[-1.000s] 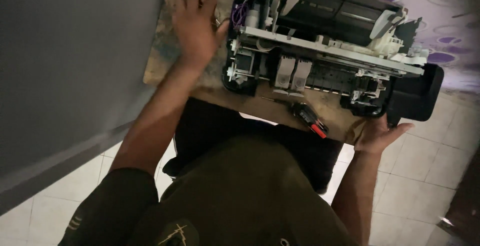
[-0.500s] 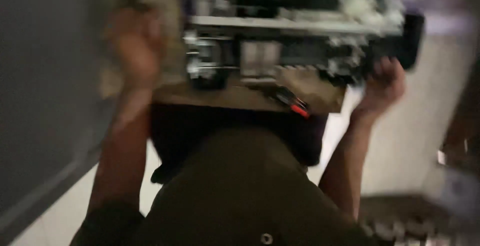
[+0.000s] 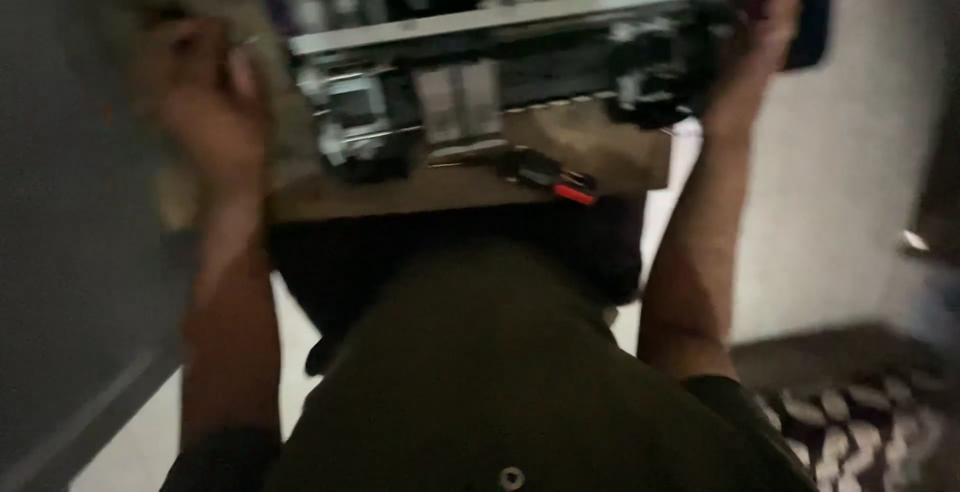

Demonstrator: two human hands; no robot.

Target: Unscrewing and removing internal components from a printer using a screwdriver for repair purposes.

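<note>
Both arms reach up and forward, elbows bent. The left hand is blurred (fingers unclear); the right hand curls, gripping.

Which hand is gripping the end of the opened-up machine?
The right hand, wrapped on the machine at its dark right end. The left hand sits blurred beside its left side instead.

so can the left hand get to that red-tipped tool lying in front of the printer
Probably yes. The left hand rests by the left end of the opened printer, and the red-tipped tool lies uncovered on the wooden board, with nothing visible between them, though the frame is blurred.
</note>
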